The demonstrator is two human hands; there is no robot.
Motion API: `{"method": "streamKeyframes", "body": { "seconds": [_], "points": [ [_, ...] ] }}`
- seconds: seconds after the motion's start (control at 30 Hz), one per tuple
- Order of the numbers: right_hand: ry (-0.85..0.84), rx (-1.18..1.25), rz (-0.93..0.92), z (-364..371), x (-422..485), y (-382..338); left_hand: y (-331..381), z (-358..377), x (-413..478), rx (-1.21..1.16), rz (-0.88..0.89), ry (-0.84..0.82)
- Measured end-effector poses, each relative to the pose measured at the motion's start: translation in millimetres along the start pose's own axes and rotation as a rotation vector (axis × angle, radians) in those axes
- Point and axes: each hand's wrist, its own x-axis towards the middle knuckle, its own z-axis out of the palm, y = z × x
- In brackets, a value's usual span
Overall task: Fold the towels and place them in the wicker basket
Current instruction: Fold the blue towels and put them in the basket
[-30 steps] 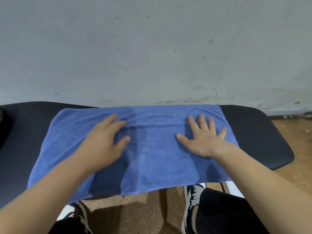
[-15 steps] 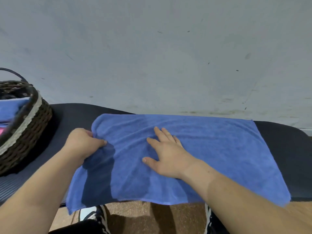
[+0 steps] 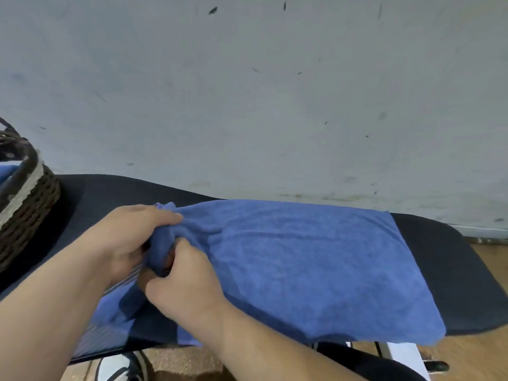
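Left hand and right hand both grip the blue towel's bunched left end, fingers curled round it

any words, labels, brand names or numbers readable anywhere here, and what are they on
None: no text can be read in this view.
blue towel: plain, no tag or label showing.
wicker basket: no label on its visible wall.
wall: only dark scuffs and specks, not letters.
shoe: black and white pattern, no legible brand.
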Motion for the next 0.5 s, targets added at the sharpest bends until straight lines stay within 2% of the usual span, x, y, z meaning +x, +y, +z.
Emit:
{"method": "streamKeyframes", "body": {
  "seconds": [0.07, 0.13, 0.27, 0.37, 0.5],
  "points": [
    [0.033, 0.033, -0.046, -4, 1, 2, 2, -3, 2, -0.063, -0.037, -0.101],
    [0.041, 0.122, -0.036, -7, 0, 2, 2, -7, 6, -0.083, -0.069, -0.11],
    [0.018, 0.257, 0.086, -11, 2, -2, 0, -9, 11, -0.142, 0.003, 0.039],
    [-0.027, 0.341, 0.144, -14, 3, -5, 4, -17, 13, -0.303, 0.088, 0.14],
    [-0.108, 0.357, 0.0, -10, -9, -19, 13, -33, 11, -0.363, 0.267, 0.309]
  ]
}}
